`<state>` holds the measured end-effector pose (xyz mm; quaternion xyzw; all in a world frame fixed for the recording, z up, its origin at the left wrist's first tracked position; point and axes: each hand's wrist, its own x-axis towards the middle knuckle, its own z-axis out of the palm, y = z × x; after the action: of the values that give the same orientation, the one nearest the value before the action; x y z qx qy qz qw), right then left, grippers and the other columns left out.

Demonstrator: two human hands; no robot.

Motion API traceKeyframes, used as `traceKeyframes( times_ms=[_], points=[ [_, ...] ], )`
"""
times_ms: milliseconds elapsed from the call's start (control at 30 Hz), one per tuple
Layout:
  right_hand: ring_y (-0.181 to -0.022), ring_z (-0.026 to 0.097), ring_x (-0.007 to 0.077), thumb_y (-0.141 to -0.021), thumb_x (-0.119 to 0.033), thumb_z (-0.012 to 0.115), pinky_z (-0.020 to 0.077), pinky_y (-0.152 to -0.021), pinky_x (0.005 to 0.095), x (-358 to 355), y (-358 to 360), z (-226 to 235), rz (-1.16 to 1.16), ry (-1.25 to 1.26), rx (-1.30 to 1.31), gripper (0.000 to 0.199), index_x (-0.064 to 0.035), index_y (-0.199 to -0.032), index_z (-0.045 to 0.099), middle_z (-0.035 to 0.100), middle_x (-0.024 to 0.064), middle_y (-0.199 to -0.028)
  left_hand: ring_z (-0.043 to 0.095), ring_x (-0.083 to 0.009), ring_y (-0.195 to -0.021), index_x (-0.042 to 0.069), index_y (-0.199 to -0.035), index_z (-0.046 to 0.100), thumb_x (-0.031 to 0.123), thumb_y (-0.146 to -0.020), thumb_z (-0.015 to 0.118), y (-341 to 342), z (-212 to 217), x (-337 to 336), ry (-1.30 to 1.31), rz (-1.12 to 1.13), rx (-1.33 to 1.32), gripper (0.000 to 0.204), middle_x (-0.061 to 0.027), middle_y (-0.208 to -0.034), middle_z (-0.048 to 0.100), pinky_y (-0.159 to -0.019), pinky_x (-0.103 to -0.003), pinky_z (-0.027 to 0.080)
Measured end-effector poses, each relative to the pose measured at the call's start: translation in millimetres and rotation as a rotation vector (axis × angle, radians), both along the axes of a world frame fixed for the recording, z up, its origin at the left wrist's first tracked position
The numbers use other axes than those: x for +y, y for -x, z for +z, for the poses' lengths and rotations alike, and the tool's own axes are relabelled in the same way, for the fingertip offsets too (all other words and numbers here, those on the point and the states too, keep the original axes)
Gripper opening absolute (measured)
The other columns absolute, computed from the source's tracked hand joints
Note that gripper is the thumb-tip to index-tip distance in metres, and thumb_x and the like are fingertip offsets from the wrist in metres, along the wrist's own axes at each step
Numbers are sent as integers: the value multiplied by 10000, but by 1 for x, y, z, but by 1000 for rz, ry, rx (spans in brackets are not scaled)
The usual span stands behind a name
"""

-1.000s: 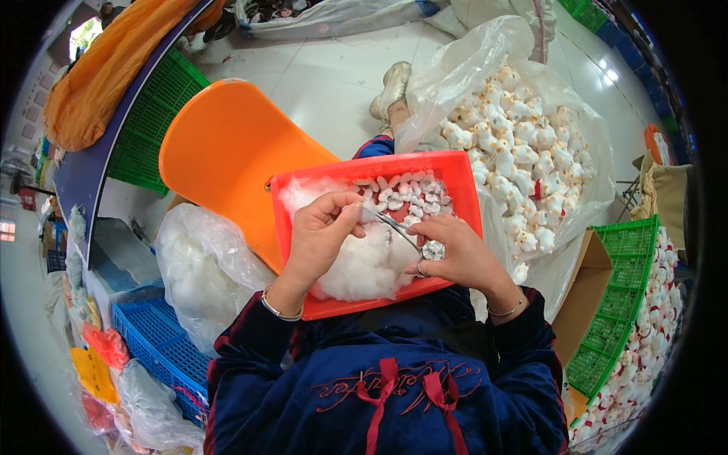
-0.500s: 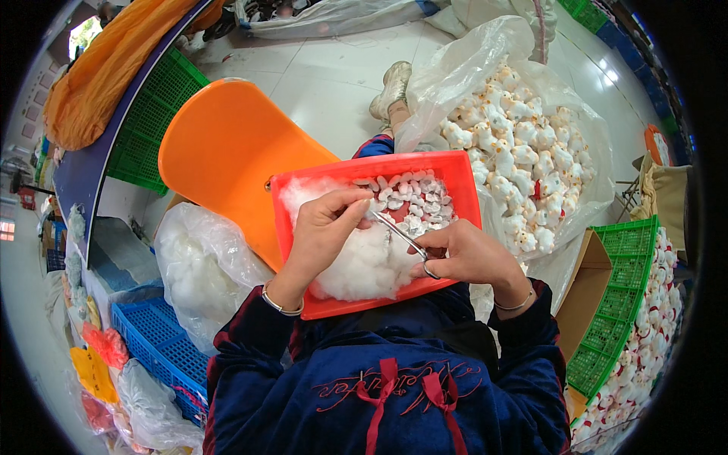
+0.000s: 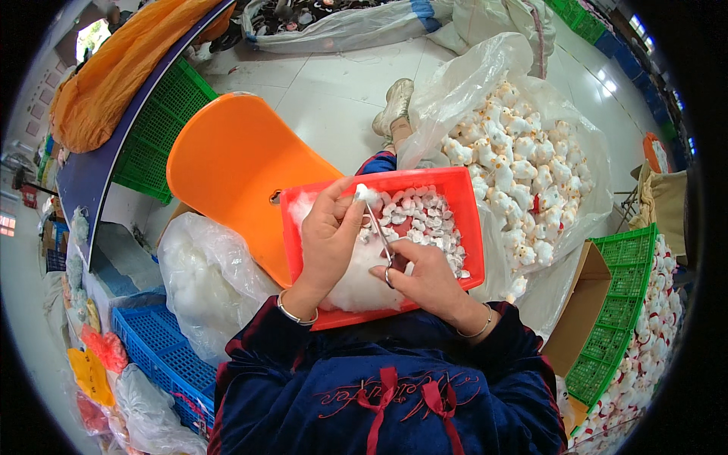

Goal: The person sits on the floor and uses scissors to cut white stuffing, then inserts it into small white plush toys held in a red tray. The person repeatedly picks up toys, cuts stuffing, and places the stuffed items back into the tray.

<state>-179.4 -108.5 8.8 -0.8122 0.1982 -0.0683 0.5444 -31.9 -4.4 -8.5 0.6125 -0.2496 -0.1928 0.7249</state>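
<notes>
A red plastic tray (image 3: 464,199) rests on my lap. It holds white stuffing fluff (image 3: 356,282) on the left and several small white toy pieces (image 3: 428,220) on the right. My left hand (image 3: 330,241) pinches one small white piece (image 3: 365,194) at its fingertips above the tray. My right hand (image 3: 428,282) grips metal forceps (image 3: 378,230) by the handle, and their tips reach up to that piece.
An orange plastic chair (image 3: 227,171) stands left of the tray. A clear bag of white plush toys (image 3: 516,163) lies at the right, a bag of white fluff (image 3: 205,284) at the left. Green crates (image 3: 614,318) and a blue crate (image 3: 163,360) flank me.
My left hand has lifted the small white piece higher toward the tray's far left edge. The forceps have turned more upright, their tips following the piece.
</notes>
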Motion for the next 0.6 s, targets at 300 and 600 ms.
traceKeyframes(
  times_ms=[300, 600],
  points=[
    [-834, 621, 260, -792, -334, 816, 430, -759, 433, -18, 7, -13, -29, 622, -29, 394, -83, -1074, 706, 640, 41, -816, 668, -76, -864, -40, -1156, 694, 8, -975, 632, -17, 2, 1, -198, -117, 45, 197, -42, -985, 736, -757, -224, 538],
    [-1006, 577, 314, -718, -391, 859, 426, -839, 445, -46, 7, 26, -38, 670, -179, 550, -76, -1130, 674, 628, 95, -1012, 661, -66, -853, -25, -1097, 696, -14, -952, 645, -18, 3, 5, -233, -53, -144, 154, -26, -970, 731, -769, -227, 537]
  ],
)
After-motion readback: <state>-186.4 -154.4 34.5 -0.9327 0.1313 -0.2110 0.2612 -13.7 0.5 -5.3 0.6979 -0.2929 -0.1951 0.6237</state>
